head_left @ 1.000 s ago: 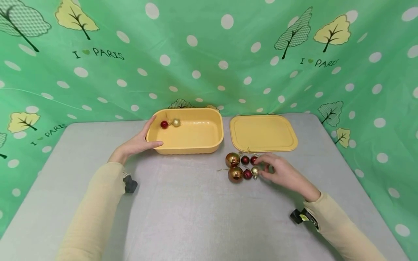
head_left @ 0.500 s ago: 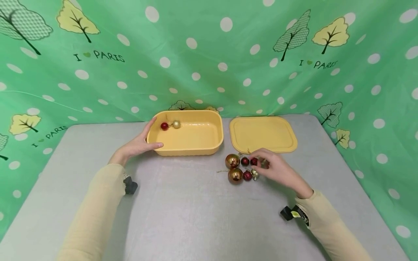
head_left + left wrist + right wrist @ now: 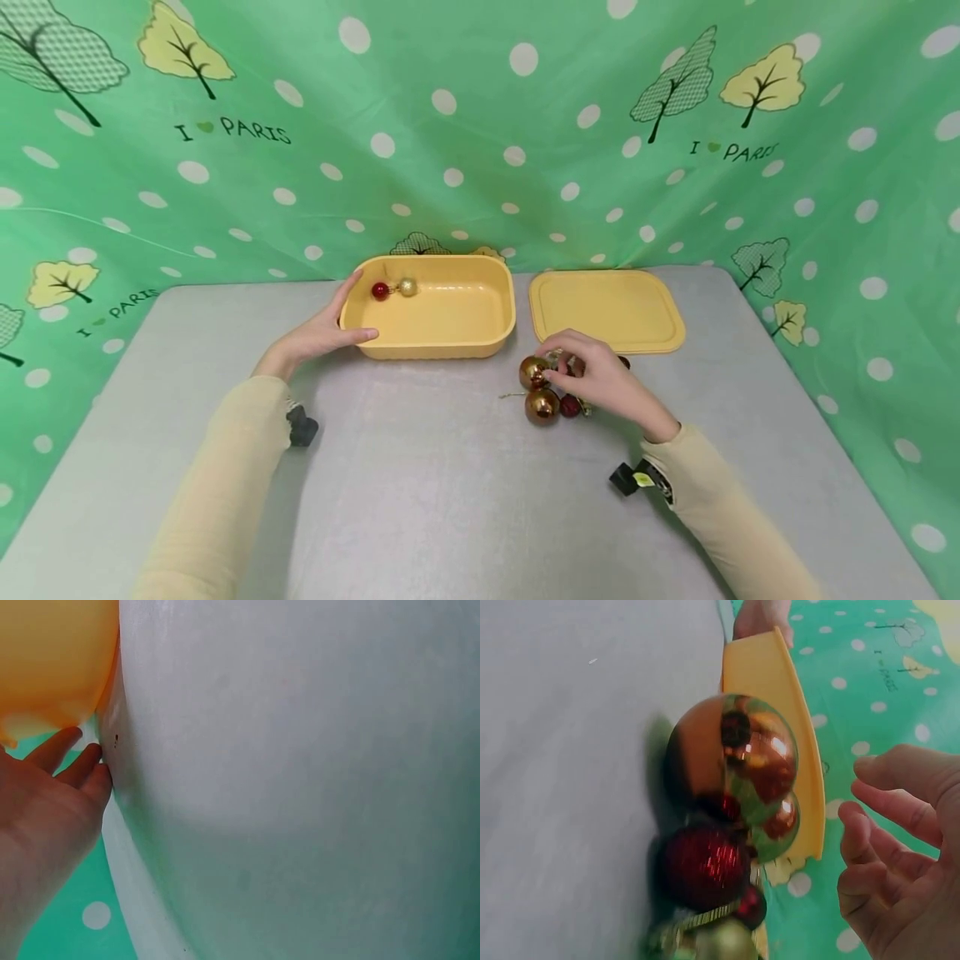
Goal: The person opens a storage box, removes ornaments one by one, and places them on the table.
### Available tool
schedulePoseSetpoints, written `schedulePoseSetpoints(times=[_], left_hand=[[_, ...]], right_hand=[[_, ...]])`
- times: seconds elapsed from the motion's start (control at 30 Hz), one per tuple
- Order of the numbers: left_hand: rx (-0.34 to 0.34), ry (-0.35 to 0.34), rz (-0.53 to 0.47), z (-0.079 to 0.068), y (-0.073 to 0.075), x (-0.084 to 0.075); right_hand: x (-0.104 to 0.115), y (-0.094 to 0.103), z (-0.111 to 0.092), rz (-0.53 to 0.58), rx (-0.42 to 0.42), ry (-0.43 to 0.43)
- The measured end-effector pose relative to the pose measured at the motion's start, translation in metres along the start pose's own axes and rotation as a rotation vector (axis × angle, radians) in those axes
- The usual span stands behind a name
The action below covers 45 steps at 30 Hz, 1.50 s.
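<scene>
My left hand (image 3: pixel 318 333) holds the left end of a yellow plastic box (image 3: pixel 435 352), thumb over the front rim and fingers along the outer side. Inside the box lie a small red Christmas ball (image 3: pixel 380 291) and a small gold one (image 3: pixel 407 287). Over a cluster of Christmas balls hovers my right hand (image 3: pixel 600 383), fingers loosely bent around nothing. Two shiny bronze balls (image 3: pixel 542 407) are nearest its fingertips. A dark red ball (image 3: pixel 705 866) and a gold ornament (image 3: pixel 727 941) lie beside them in the right wrist view. From the head, my hand hides part of the cluster.
A flat yellow lid (image 3: pixel 607 308) lies right of the box, behind the ornaments. Everything stands on a grey table (image 3: pixel 420 467). A green dotted cloth (image 3: pixel 480 125) hangs along the back and sides.
My right hand has moved left across the ornaments, from the small balls toward the bronze ones, covering more of the cluster. The left hand and the box hold still.
</scene>
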State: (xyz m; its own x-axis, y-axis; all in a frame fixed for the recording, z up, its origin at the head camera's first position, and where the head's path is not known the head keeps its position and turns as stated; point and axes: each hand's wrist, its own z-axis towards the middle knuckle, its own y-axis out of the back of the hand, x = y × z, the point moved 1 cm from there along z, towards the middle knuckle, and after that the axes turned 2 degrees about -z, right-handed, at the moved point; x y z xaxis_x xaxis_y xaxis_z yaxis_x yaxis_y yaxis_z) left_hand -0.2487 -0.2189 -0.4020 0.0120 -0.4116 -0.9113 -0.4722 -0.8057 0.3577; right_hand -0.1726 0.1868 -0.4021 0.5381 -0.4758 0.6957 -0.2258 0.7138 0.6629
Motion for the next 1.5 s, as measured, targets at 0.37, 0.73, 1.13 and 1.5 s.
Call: schedulePoseSetpoints(times=[0.37,0.73,1.13,1.5], left_hand=[[-0.031,-0.024,0.053,0.016,0.006,0.033],[-0.028,-0.001,0.028,0.017,0.007,0.032],[-0.03,-0.02,0.027,0.015,0.003,0.032],[-0.021,-0.013,-0.005,0.008,0.002,0.017]], right_hand=[[0.012,-0.022,0.043,0.002,-0.002,0.011],[0.018,-0.053,0.084,0.0,-0.041,0.073],[0.029,-0.073,0.117,0.0,0.007,0.078],[0.026,-0.082,0.157,0.039,0.126,0.011]])
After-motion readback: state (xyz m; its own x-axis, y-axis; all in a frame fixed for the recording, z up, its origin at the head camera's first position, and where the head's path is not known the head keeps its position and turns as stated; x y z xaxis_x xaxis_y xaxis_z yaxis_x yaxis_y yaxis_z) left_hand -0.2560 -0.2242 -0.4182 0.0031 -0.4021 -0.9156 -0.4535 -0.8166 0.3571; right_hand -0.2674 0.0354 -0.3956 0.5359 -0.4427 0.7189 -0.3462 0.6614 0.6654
